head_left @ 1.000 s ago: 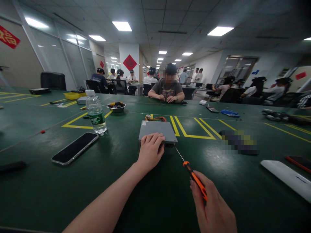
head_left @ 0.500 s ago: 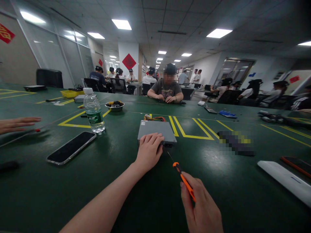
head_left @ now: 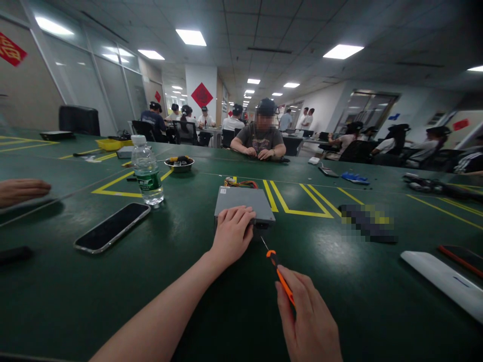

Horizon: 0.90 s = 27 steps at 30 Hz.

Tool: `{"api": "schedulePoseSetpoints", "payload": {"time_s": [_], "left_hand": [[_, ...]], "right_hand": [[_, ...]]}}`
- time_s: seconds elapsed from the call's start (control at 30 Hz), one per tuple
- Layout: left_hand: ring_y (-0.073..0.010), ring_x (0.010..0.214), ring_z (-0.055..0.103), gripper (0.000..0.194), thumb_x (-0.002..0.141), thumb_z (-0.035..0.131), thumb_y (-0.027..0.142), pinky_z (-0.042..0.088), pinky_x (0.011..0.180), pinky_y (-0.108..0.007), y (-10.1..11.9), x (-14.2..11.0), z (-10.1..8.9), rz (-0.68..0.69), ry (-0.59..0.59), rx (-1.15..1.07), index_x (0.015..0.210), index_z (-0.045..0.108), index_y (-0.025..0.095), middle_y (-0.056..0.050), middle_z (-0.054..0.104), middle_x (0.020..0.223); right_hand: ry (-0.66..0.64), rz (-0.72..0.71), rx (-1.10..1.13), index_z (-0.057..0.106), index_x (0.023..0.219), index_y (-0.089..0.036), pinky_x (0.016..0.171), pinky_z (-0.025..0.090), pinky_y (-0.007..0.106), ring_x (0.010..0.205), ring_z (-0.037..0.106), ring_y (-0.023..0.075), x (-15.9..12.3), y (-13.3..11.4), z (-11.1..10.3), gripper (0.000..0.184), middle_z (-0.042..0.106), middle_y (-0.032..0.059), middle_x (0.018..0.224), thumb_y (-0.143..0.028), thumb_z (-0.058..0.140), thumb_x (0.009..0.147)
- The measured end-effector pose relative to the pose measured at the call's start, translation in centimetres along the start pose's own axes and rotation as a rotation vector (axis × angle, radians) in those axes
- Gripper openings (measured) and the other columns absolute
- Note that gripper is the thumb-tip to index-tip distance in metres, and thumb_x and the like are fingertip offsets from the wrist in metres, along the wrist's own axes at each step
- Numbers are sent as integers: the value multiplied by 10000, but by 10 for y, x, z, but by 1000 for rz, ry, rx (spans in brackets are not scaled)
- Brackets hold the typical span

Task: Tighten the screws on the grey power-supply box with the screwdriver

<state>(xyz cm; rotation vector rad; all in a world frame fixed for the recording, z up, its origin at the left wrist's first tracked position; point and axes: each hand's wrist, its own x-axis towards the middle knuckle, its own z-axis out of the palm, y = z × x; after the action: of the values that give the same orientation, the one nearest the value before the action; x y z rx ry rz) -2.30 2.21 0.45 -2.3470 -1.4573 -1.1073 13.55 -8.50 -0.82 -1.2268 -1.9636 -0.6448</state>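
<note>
A grey metal computer power supply [head_left: 241, 197] with a bundle of coloured wires [head_left: 241, 184] at its far side lies on the green table in front of me. My left hand [head_left: 233, 234] grips its near left edge, fingers over the top and thumb down the near side. In my right hand [head_left: 307, 311] is an orange and black screwdriver [head_left: 281, 276], pinched by its handle. Its thin shaft points up and left towards the near face of the power supply, by the socket. Whether the tip touches anything there, I cannot tell.
Left of the power supply stand a water bottle [head_left: 148, 173] and a phone [head_left: 113, 228], with a metal bowl [head_left: 179, 164] of small parts behind. Another person's hand [head_left: 24, 192] is at the far left. To the right lies a white flat object [head_left: 441, 281]. Opposite sits a person [head_left: 260, 138].
My right hand and the screwdriver have shifted slightly left. The other person's hand at the left has drawn back a little towards the edge. My left hand stays on the power supply.
</note>
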Motion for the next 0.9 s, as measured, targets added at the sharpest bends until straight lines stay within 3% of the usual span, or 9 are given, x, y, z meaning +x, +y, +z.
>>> {"api": "schedulePoseSetpoints", "payload": {"time_s": [0.33, 0.5, 0.57, 0.67, 0.73, 0.8, 0.9], "left_hand": [[-195, 1146, 447, 244, 846, 461, 203, 304, 934, -391, 1, 1, -2, 13, 1, -5, 1079, 516, 251, -1, 574, 1198], [-202, 1157, 440, 277, 821, 483, 188, 287, 959, -399, -2, 0, 0, 21, 2, -3, 1090, 518, 248, -7, 566, 1213], [-203, 1160, 440, 293, 817, 479, 185, 286, 962, -399, -2, -1, 1, 26, 2, -7, 1102, 514, 245, -12, 565, 1215], [-206, 1163, 440, 315, 813, 469, 175, 288, 961, -401, -2, -1, -1, 34, -6, -18, 1117, 508, 248, -17, 561, 1220], [-208, 1166, 439, 329, 808, 466, 165, 286, 965, -403, -2, -1, -1, 34, -10, -18, 1123, 507, 251, -18, 558, 1225], [-206, 1167, 439, 333, 806, 465, 165, 284, 970, -402, -2, -1, -1, 33, -9, -14, 1125, 507, 251, -17, 555, 1227], [-205, 1167, 437, 341, 803, 471, 169, 294, 963, -400, -3, -1, 0, 36, -10, -9, 1132, 507, 252, -15, 554, 1229]], "right_hand": [[13, -353, -118, 602, 966, -132, 682, 463, 293, 710, 626, 158, 23, 2, -12, 217, 669, 108, 847, -131, 402, 881], [9, -551, 27, 624, 886, -140, 492, 358, 243, 464, 492, 90, 46, 22, -17, 162, 562, -22, 558, -229, 491, 863], [18, -594, 44, 625, 922, -156, 517, 374, 244, 504, 514, 99, 50, 29, -13, 172, 594, 3, 621, -244, 490, 859], [30, -641, 92, 604, 1008, -195, 576, 417, 244, 606, 565, 110, 47, 37, -5, 203, 663, 81, 874, -163, 509, 832], [45, -671, 197, 611, 942, -193, 580, 429, 232, 607, 563, 98, 41, 41, 0, 152, 672, 86, 930, -149, 558, 807], [25, -639, 291, 610, 848, -182, 591, 448, 230, 620, 570, 100, 34, 43, 2, 73, 679, 77, 922, -239, 573, 820], [-70, -559, 365, 608, 917, -159, 664, 489, 245, 791, 621, 145, 25, 45, -1, 255, 662, 117, 1002, -329, 420, 889]]}}
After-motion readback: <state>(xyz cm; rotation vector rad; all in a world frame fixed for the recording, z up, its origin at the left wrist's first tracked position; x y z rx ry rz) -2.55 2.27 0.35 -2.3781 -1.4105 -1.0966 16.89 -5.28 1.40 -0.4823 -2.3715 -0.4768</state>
